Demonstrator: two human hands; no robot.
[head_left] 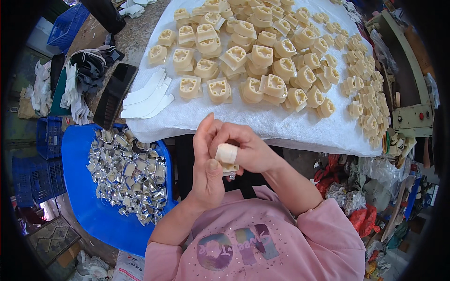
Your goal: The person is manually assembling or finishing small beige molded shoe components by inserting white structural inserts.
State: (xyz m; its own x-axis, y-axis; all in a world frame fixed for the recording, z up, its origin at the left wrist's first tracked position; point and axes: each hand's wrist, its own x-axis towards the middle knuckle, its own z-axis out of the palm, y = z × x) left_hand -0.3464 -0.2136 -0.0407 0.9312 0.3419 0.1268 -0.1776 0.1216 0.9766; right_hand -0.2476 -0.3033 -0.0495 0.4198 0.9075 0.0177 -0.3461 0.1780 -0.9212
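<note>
Both hands meet in front of my chest, just below the table's near edge. My left hand (pixel 206 171) and my right hand (pixel 248 147) together grip one small cream plastic part (pixel 228 167). A white tape wrap covers one finger of the right hand, right above the part. Several more cream plastic parts (pixel 253 56) with notched openings lie spread over the white cloth (pixel 281 124) on the table ahead. A few white curved paper strips (pixel 147 96) lie at the cloth's left end.
A blue plastic tray (pixel 93 215) at my lower left holds several shiny silver metal pieces (pixel 129 175). A black phone-like slab (pixel 115 93) leans at the table's left. Blue crates stand far left; a beige machine (pixel 412 112) and bags of clutter sit to the right.
</note>
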